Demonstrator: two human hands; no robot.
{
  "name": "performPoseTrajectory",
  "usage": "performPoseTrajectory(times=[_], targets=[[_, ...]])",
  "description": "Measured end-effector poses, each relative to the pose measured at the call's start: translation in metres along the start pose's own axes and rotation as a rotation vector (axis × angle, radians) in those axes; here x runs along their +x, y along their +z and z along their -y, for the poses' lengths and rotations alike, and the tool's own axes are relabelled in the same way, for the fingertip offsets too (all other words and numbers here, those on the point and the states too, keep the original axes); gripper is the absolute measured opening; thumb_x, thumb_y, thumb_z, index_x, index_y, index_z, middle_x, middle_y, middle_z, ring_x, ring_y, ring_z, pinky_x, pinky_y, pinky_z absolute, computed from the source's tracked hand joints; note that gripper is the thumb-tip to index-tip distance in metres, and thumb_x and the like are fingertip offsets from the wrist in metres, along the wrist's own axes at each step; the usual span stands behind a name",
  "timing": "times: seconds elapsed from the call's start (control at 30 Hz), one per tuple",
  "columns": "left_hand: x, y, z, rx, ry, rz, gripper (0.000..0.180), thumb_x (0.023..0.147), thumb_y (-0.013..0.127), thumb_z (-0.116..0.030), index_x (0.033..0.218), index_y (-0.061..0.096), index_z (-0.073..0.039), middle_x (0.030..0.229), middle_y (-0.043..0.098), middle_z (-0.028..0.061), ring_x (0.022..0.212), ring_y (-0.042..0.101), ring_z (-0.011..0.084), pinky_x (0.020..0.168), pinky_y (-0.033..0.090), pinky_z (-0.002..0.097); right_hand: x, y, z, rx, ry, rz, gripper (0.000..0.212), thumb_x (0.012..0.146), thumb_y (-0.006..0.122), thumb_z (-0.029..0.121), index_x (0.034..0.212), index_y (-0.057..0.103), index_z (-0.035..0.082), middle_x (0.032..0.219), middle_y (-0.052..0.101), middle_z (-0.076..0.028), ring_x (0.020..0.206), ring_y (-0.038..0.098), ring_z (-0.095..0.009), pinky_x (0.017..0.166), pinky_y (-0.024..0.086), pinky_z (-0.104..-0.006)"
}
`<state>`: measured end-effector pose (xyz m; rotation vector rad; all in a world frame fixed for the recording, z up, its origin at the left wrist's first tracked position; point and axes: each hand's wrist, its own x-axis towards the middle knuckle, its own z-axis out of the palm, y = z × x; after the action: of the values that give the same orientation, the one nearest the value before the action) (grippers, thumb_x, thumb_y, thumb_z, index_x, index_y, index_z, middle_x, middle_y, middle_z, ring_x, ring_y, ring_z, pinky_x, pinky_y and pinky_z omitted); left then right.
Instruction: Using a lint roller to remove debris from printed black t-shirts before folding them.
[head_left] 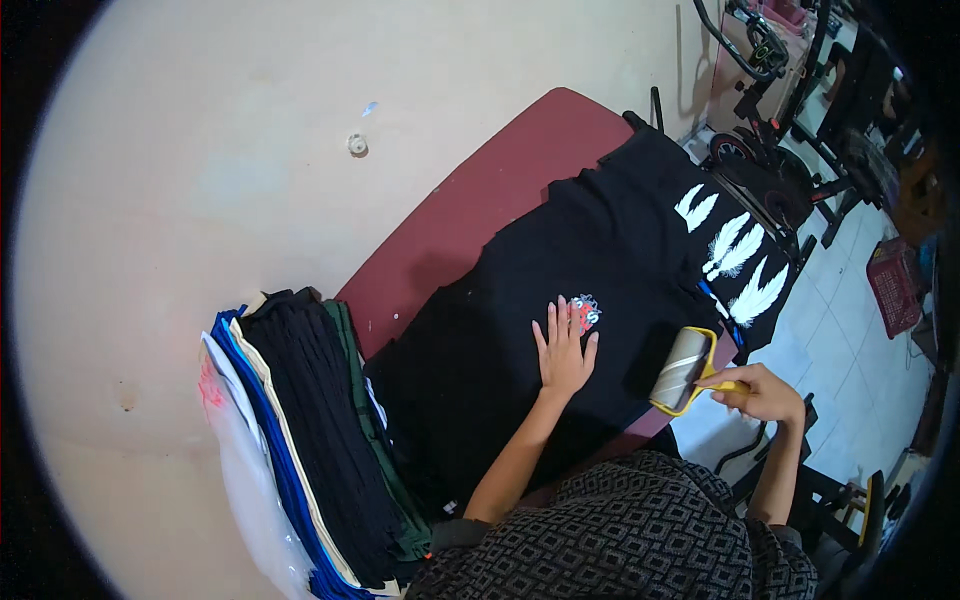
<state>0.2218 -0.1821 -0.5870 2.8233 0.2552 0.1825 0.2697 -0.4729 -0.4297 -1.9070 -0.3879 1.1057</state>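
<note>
A black garment, perhaps a T-shirt, lies spread over a maroon padded board. My left hand rests flat on it with fingers spread, beside and partly over a small red and white print. White wing-like shapes decorate the cloth's far right part. A lint roller with a yellow frame and handle is in my right hand, whose fingers wrap the handle. Its pale cylinder is over the garment's right edge; whether it touches the cloth I cannot tell.
At the left, a stack of folded clothes, mostly black with blue, cream and green layers, stands by the garment, with a white plastic bag alongside. The wall borders the board. An exercise bike and a red basket stand on the right-hand tiled floor.
</note>
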Motion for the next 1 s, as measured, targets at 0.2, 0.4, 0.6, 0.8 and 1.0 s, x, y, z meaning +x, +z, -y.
performPoseTrajectory(times=[0.2, 0.4, 0.6, 0.8, 1.0], targets=[[-0.019, -0.008, -0.006, -0.031, 0.093, 0.047, 0.064, 0.084, 0.045, -0.038, 0.134, 0.027, -0.001, 0.14, 0.023, 0.0169, 0.129, 0.022, 0.0323, 0.102, 0.016, 0.0523, 0.049, 0.012, -0.008, -0.112, -0.355, -0.137, 0.027, 0.085, 0.053, 0.012, 0.111, 0.06, 0.015, 0.062, 0.055, -0.001, 0.048, 0.047, -0.007, 0.046, 0.039, -0.0226], [-0.013, -0.011, 0.015, -0.345, 0.148, -0.046, 0.034, 0.078, 0.057, -0.02, 0.11, 0.055, -0.007, 0.116, 0.052, 0.0094, 0.111, 0.046, 0.0258, 0.093, 0.031, 0.0439, 0.088, 0.041, -0.021, 0.094, -0.176, -0.235, 0.029, 0.085, 0.053, 0.011, 0.114, 0.056, 0.012, 0.078, 0.058, -0.002, 0.054, 0.047, -0.005, 0.049, 0.039, -0.021], [0.015, -0.013, 0.027, -0.135, 0.025, -0.224, 0.027, 0.076, 0.06, -0.017, 0.102, 0.056, -0.008, 0.11, 0.053, 0.0084, 0.104, 0.048, 0.026, 0.086, 0.033, 0.0387, 0.092, 0.045, -0.032, 0.199, -0.104, -0.208, 0.029, 0.084, 0.053, 0.006, 0.113, 0.056, 0.009, 0.096, 0.06, -0.002, 0.062, 0.047, -0.006, 0.057, 0.04, -0.0206], [0.009, -0.002, 0.033, -0.252, 0.015, -0.24, 0.025, 0.076, 0.062, -0.019, 0.096, 0.056, -0.006, 0.113, 0.052, 0.0089, 0.108, 0.046, 0.0264, 0.089, 0.032, 0.0389, 0.097, 0.048, -0.042, 0.219, -0.157, -0.238, 0.026, 0.085, 0.053, 0.008, 0.111, 0.056, 0.007, 0.095, 0.058, -0.002, 0.062, 0.047, -0.005, 0.055, 0.04, -0.0184], [0.01, -0.003, 0.033, -0.272, 0.014, -0.244, 0.021, 0.076, 0.062, -0.017, 0.092, 0.056, -0.003, 0.113, 0.054, 0.0117, 0.109, 0.047, 0.0282, 0.091, 0.034, 0.0397, 0.1, 0.047, -0.047, 0.213, -0.187, -0.241, 0.028, 0.084, 0.054, 0.007, 0.111, 0.056, 0.007, 0.101, 0.059, -0.003, 0.069, 0.05, -0.007, 0.061, 0.041, -0.0199]])
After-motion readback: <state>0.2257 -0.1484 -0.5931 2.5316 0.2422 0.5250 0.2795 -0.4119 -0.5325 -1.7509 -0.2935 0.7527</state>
